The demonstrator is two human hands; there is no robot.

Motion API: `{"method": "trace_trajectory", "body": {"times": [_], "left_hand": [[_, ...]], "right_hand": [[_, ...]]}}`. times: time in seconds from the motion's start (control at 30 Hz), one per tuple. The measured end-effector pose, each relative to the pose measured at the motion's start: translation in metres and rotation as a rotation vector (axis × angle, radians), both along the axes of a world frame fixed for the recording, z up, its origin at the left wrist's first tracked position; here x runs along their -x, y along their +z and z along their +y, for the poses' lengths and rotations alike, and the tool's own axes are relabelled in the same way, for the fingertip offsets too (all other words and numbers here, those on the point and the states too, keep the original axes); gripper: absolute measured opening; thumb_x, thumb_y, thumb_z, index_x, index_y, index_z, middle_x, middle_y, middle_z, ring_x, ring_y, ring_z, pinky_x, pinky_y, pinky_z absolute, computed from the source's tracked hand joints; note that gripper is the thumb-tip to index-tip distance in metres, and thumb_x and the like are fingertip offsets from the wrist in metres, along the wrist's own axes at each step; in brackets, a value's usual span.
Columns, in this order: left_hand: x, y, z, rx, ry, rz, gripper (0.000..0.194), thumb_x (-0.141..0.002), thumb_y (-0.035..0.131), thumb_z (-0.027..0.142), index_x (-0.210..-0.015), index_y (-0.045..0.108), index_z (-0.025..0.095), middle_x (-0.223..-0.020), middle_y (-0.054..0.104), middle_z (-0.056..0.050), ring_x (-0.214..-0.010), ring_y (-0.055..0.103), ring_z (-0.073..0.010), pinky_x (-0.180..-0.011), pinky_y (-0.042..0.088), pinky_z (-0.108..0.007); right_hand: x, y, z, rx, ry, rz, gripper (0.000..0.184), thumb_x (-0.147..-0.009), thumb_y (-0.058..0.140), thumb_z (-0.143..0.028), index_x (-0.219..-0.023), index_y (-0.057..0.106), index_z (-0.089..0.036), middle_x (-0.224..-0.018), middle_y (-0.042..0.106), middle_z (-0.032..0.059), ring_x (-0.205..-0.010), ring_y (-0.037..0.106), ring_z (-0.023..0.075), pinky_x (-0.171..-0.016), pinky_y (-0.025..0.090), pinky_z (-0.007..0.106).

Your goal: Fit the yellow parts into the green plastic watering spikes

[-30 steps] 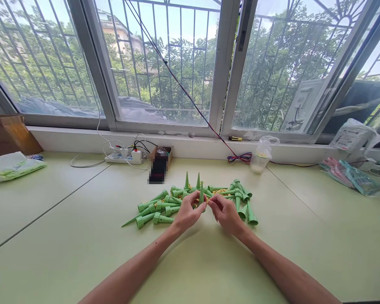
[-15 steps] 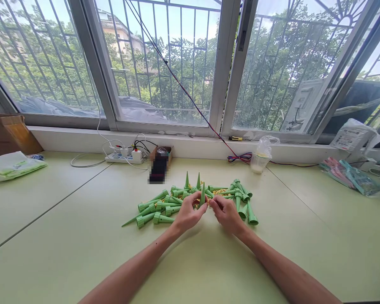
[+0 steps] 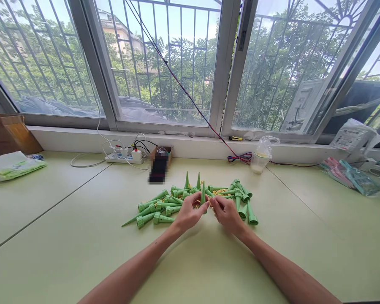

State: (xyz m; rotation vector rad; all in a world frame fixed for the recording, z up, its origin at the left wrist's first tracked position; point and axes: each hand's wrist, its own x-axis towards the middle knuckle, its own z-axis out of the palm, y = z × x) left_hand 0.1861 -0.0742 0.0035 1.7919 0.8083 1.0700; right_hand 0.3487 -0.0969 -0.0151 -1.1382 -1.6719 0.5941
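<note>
My left hand [image 3: 191, 210] is closed around a green plastic spike [image 3: 203, 195], its pointed tip up. My right hand [image 3: 225, 214] is right beside it, thumb and fingers pinched near the spike's side. A bit of yellow shows at those fingertips, looking like one of the small yellow pieces [image 3: 221, 191], though it is mostly hidden. More green spikes with ribbed caps [image 3: 164, 218] lie in a loose pile to the left of my hands. Others [image 3: 252, 214] lie to the right, and two [image 3: 187, 180] stand upright behind.
Along the back of the pale green table [image 3: 190, 266] are a power strip [image 3: 124, 158] with cables, a small open box [image 3: 167, 156] and a plastic cup in a bag [image 3: 260, 160]. A tissue pack [image 3: 17, 166] lies far left; plastic-wrapped packets [image 3: 351, 175] lie far right.
Both hands stay in nearly the same place. My right fingertips have shifted very slightly, still close to the upright spike in my left hand.
</note>
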Motion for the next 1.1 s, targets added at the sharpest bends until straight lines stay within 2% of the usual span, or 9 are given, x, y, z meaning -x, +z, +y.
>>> {"method": "trace_trajectory", "body": {"times": [0.2, 0.3, 0.57, 0.83, 1.1], "left_hand": [[-0.0002, 0.0029, -0.0007, 0.077, -0.015, -0.088, 0.022, -0.083, 0.065, 0.036, -0.088, 0.063, 0.015, -0.081, 0.060, -0.003, -0.071, 0.054, -0.0128, -0.064, 0.044, -0.024], [-0.0006, 0.0059, -0.0024, 0.122, -0.006, -0.126, 0.025, -0.081, 0.067, 0.038, -0.087, 0.063, 0.015, -0.082, 0.060, -0.003, -0.072, 0.054, -0.0131, -0.065, 0.044, -0.024], [-0.0010, 0.0066, -0.0024, 0.103, -0.009, -0.116, 0.025, -0.081, 0.067, 0.039, -0.086, 0.062, 0.014, -0.079, 0.059, -0.002, -0.069, 0.054, -0.0129, -0.063, 0.045, -0.024], [-0.0007, 0.0050, -0.0029, 0.099, -0.031, -0.113, 0.026, -0.080, 0.068, 0.040, -0.085, 0.062, 0.015, -0.078, 0.059, -0.002, -0.069, 0.054, -0.0128, -0.062, 0.045, -0.023], [-0.0001, 0.0020, -0.0012, 0.067, -0.066, -0.095, 0.024, -0.084, 0.064, 0.038, -0.089, 0.062, 0.014, -0.080, 0.059, -0.003, -0.069, 0.054, -0.0125, -0.063, 0.044, -0.023]], "right_hand": [[0.0014, 0.0053, -0.0042, -0.005, 0.061, 0.043, 0.030, -0.097, 0.046, -0.044, -0.084, 0.055, -0.019, -0.050, 0.045, -0.0063, -0.042, 0.040, 0.0104, -0.045, 0.031, 0.023], [0.0015, 0.0048, -0.0048, -0.010, 0.087, 0.051, 0.026, -0.097, 0.046, -0.042, -0.087, 0.054, -0.019, -0.051, 0.045, -0.0066, -0.042, 0.041, 0.0103, -0.045, 0.033, 0.023], [0.0000, 0.0015, -0.0029, 0.004, 0.064, 0.042, 0.026, -0.096, 0.046, -0.041, -0.082, 0.052, -0.020, -0.051, 0.044, -0.0062, -0.042, 0.039, 0.0102, -0.044, 0.030, 0.023], [-0.0014, 0.0010, -0.0008, -0.001, 0.013, -0.022, 0.033, -0.096, 0.045, -0.044, -0.074, 0.050, -0.020, -0.052, 0.044, -0.0048, -0.046, 0.040, 0.0112, -0.047, 0.030, 0.024], [-0.0012, 0.0043, -0.0018, -0.054, -0.005, -0.059, 0.042, -0.097, 0.042, -0.046, -0.064, 0.046, -0.020, -0.052, 0.039, -0.0050, -0.047, 0.034, 0.0107, -0.048, 0.027, 0.025]]}}
